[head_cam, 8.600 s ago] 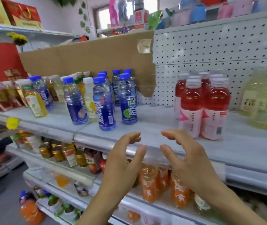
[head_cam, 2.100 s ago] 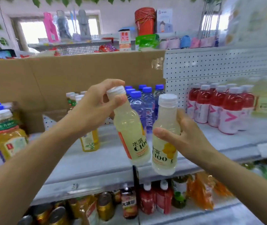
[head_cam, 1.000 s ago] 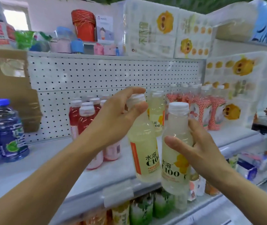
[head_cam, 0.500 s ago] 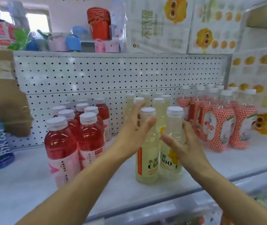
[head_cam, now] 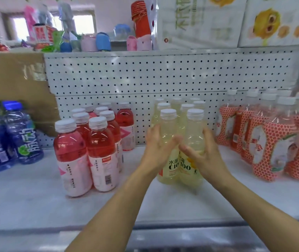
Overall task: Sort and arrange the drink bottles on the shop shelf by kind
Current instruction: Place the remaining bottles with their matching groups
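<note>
On the shelf (head_cam: 27,200), between the red bottles (head_cam: 97,151) and the patterned ones (head_cam: 272,148), I see my left hand (head_cam: 156,148) and right hand (head_cam: 203,157), fingers loosely curled, cupping two yellow bottles (head_cam: 170,171) upright to front their matching row.

Front left yellow bottle (head_cam: 168,142): pale yellow drink, white cap, "C100" label, upright on the shelf (head_cam: 27,197), left hand (head_cam: 157,148) wrapped around its left side.
Front right yellow bottle (head_cam: 194,139): same kind, upright, touching its twin, right hand (head_cam: 202,155) cupped around it.
Yellow row behind (head_cam: 187,108): more white-capped pale bottles lined up to the pegboard.
Red bottles (head_cam: 101,151): red drink, pink labels, white caps, clustered upright just left of the yellow group.
Blue bottles (head_cam: 23,135): blue caps, far left, upright.
Red-dotted bottles (head_cam: 276,142): clear with red patterned sleeves, grouped upright at the right.
</note>
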A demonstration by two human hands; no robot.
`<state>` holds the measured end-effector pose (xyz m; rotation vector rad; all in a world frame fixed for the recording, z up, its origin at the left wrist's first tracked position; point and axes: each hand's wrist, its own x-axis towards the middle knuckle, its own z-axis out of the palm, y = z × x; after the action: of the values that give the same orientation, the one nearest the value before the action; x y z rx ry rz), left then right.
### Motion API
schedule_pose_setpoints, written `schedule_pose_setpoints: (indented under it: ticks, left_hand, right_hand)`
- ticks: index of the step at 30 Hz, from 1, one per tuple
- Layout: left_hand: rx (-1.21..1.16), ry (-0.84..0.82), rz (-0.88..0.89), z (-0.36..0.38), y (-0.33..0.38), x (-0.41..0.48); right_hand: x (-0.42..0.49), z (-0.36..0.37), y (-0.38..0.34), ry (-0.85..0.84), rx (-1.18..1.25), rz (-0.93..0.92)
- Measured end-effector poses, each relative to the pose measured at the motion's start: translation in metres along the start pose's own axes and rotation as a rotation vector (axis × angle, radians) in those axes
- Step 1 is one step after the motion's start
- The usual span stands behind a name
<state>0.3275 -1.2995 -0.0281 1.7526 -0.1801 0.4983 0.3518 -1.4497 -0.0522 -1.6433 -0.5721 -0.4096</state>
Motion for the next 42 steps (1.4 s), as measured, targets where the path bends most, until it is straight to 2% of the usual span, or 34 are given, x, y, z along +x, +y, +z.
schedule_pose_setpoints:
  ticks: [6, 9, 11, 13, 16, 18, 21, 24, 28, 33, 38, 42]
  left_hand:
    - [-0.019, 0.053, -0.024, 0.008, 0.004, -0.004]
    - [-0.013, 0.048, -0.057, 0.014, 0.007, -0.017]
    - [0.021, 0.062, -0.011, 0.016, 0.008, -0.028]
    - [0.108, 0.088, 0.056, 0.015, 0.012, -0.04]
    - [0.374, 0.07, 0.115, 0.01, 0.018, -0.071]
    - [0.531, 0.066, 0.141, 0.005, 0.015, -0.096]
    - [0.636, 0.138, 0.035, -0.008, 0.003, -0.136]
    - [0.625, 0.268, 0.028, -0.028, 0.0, -0.178]
    - [0.535, 0.408, -0.038, -0.066, 0.006, -0.219]
    - [0.467, 0.487, -0.116, -0.135, 0.017, -0.258]
    - [0.425, 0.525, -0.199, -0.235, 0.021, -0.297]
    - [0.491, 0.495, -0.208, -0.321, 0.02, -0.314]
  right_hand:
    - [0.002, -0.001, 0.005, -0.024, 0.015, 0.05]
    - [0.001, -0.003, -0.003, -0.057, -0.051, 0.106]
    - [-0.002, -0.005, -0.009, -0.087, -0.117, 0.115]
    - [-0.007, -0.008, -0.014, -0.106, -0.168, 0.077]
    - [-0.027, -0.009, -0.02, -0.099, -0.206, 0.058]
    - [-0.048, -0.007, -0.022, -0.074, -0.324, 0.047]
    - [-0.083, -0.001, -0.026, -0.122, -0.416, -0.027]
    - [-0.112, 0.01, -0.037, -0.191, -0.379, -0.113]
    - [-0.135, 0.044, -0.063, -0.292, -0.258, -0.145]
    - [-0.156, 0.108, -0.086, -0.442, -0.198, -0.159]
    - [-0.176, 0.191, -0.111, -0.518, -0.132, -0.138]
    - [-0.193, 0.276, -0.144, -0.564, -0.117, -0.171]
